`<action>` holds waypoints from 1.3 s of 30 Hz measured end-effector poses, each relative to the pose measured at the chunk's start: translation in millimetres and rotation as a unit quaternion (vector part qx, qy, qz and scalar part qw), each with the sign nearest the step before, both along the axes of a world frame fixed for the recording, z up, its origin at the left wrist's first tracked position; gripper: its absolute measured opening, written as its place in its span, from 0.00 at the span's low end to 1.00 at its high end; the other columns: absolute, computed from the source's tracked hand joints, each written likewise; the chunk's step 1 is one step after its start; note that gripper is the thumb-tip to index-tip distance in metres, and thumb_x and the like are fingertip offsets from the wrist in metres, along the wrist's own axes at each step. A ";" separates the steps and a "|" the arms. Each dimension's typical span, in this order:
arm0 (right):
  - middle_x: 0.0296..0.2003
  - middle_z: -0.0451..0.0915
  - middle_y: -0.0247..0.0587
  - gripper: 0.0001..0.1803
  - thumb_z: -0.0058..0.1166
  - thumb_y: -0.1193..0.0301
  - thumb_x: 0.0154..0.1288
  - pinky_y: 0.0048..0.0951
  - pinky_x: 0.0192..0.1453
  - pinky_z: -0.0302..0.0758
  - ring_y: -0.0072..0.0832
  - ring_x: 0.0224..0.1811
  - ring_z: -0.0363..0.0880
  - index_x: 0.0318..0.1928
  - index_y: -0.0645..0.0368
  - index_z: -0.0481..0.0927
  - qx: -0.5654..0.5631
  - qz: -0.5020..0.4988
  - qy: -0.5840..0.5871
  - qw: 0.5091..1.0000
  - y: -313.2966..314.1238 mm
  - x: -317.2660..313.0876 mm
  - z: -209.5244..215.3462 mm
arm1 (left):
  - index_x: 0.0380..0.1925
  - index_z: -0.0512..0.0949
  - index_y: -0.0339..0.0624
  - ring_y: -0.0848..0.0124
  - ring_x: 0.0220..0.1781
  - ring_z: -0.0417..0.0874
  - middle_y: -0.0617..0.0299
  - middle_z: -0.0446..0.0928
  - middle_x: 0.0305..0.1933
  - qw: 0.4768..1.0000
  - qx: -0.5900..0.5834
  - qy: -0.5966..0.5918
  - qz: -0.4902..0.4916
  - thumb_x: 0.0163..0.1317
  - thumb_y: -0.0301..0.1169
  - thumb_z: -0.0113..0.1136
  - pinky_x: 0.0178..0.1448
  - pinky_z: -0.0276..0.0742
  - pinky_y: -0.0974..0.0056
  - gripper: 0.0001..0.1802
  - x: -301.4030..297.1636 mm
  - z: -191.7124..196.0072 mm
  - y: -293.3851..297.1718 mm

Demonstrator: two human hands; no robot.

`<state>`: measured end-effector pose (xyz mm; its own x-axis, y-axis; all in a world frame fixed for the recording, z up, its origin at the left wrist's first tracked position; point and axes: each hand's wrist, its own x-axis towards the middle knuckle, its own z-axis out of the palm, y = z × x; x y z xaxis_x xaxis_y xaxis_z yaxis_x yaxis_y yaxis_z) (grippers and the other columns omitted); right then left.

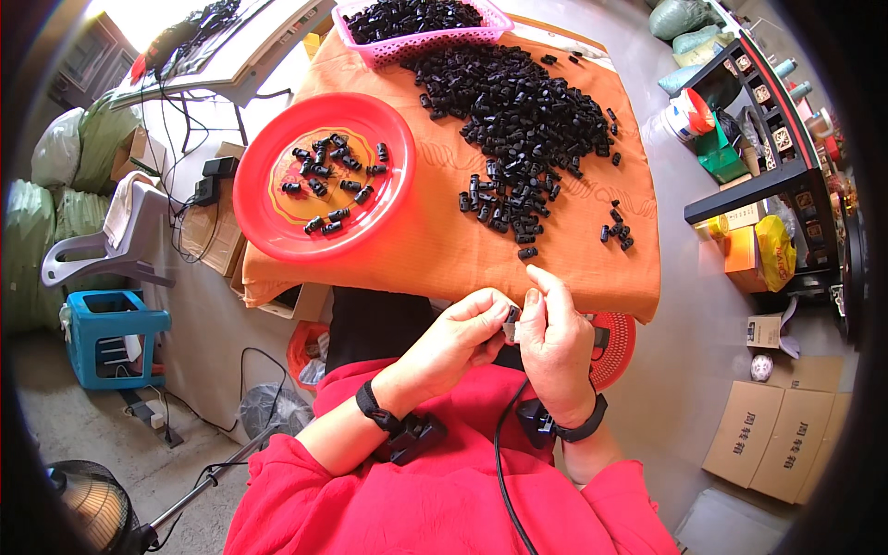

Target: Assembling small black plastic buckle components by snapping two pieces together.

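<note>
My left hand [458, 340] and my right hand [555, 344] meet just below the near edge of the orange cloth [435, 236], pinching one small black plastic piece [511, 321] between their fingertips. Both wrists wear black bands with small devices. A large heap of the same black pieces [518, 111] lies on the cloth beyond my hands. A round red plate [264, 199] at the left holds several of these pieces. At the far edge a pink basket [370, 48] is full of them.
A small cluster of black pieces [618, 231] lies at the right of the cloth. A red basket [618, 347] sits under my right hand. A blue stool [111, 333] and a grey chair [139, 231] stand left, cardboard boxes [777, 430] and a dark shelf [786, 148] right.
</note>
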<state>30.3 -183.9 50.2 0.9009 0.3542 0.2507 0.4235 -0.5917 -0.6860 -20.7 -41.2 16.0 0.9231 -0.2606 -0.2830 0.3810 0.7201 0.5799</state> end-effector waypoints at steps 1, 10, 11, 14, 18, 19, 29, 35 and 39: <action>0.21 0.80 0.47 0.13 0.53 0.75 0.70 0.39 0.29 0.76 0.41 0.24 0.83 0.53 0.64 0.77 -0.001 -0.001 -0.002 1.000 -0.1 0.1 -0.5 | 0.42 0.74 0.48 0.83 0.27 0.65 0.70 0.75 0.35 1.000 0.000 0.000 0.000 0.76 0.44 0.51 0.28 0.56 0.77 0.13 -0.1 0.1 -0.1; 0.24 0.81 0.51 0.13 0.52 0.75 0.70 0.39 0.29 0.77 0.42 0.26 0.84 0.53 0.62 0.78 0.017 -0.018 0.048 0.999 -1.1 -2.1 -3.2 | 0.42 0.74 0.47 0.84 0.27 0.64 0.70 0.74 0.35 1.000 0.011 -0.006 0.002 0.77 0.43 0.49 0.29 0.57 0.76 0.13 -0.1 0.2 -1.0; 0.24 0.81 0.51 0.13 0.52 0.75 0.70 0.39 0.29 0.77 0.42 0.26 0.84 0.53 0.62 0.78 0.017 -0.018 0.047 0.999 -0.7 -2.5 -2.0 | 0.42 0.74 0.47 0.84 0.27 0.64 0.70 0.74 0.35 1.000 0.014 -0.005 0.002 0.77 0.43 0.49 0.29 0.57 0.76 0.12 -0.2 0.4 -1.0; 0.25 0.81 0.53 0.12 0.53 0.75 0.70 0.39 0.29 0.78 0.43 0.27 0.85 0.52 0.62 0.78 0.020 -0.023 0.051 0.998 -0.1 -2.9 -0.2 | 0.42 0.74 0.47 0.84 0.27 0.64 0.70 0.74 0.34 1.000 0.016 -0.006 0.001 0.77 0.43 0.49 0.29 0.57 0.76 0.12 0.0 0.3 -1.3; 0.26 0.82 0.54 0.12 0.53 0.74 0.70 0.39 0.30 0.78 0.44 0.28 0.85 0.52 0.62 0.78 0.021 -0.024 0.059 0.998 -0.1 -3.1 -0.4 | 0.42 0.74 0.47 0.84 0.27 0.63 0.70 0.74 0.34 1.000 0.009 -0.004 0.003 0.77 0.41 0.49 0.29 0.56 0.76 0.11 -0.4 1.1 -1.2; 0.26 0.82 0.54 0.12 0.53 0.74 0.70 0.39 0.30 0.78 0.44 0.28 0.85 0.51 0.62 0.78 0.023 -0.021 0.059 0.998 0.1 -3.1 -0.4 | 0.42 0.74 0.47 0.84 0.27 0.63 0.70 0.74 0.34 1.000 0.009 -0.004 0.004 0.77 0.41 0.49 0.29 0.56 0.76 0.11 -0.7 1.2 -1.3; 0.22 0.81 0.52 0.10 0.54 0.74 0.69 0.41 0.27 0.76 0.44 0.25 0.84 0.50 0.61 0.78 0.002 -0.019 0.069 0.997 1.9 -2.6 -0.9 | 0.39 0.73 0.49 0.84 0.26 0.61 0.72 0.73 0.33 0.999 0.025 0.007 0.020 0.77 0.40 0.49 0.28 0.55 0.76 0.10 -1.1 -5.1 -3.6; 0.22 0.80 0.51 0.10 0.54 0.75 0.69 0.41 0.26 0.76 0.44 0.24 0.83 0.49 0.61 0.78 0.008 -0.043 0.058 0.997 2.6 -2.9 -9.0 | 0.38 0.72 0.49 0.84 0.27 0.61 0.72 0.72 0.32 1.000 0.010 0.011 0.025 0.78 0.40 0.48 0.29 0.55 0.77 0.10 -0.3 -6.0 -5.0; 0.22 0.80 0.51 0.10 0.54 0.75 0.69 0.40 0.26 0.76 0.43 0.24 0.84 0.50 0.61 0.78 0.012 -0.058 0.054 0.997 4.9 -3.6 -8.4 | 0.37 0.72 0.49 0.84 0.27 0.62 0.72 0.72 0.32 0.999 0.005 0.014 0.032 0.77 0.39 0.48 0.30 0.56 0.77 0.10 0.1 -10.9 -6.1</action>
<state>26.7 -179.0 41.7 0.9576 0.2414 0.1574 0.2765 -0.6153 -0.7383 -20.6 -47.3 5.1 0.9291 -0.1992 -0.3115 0.3514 0.7375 0.5768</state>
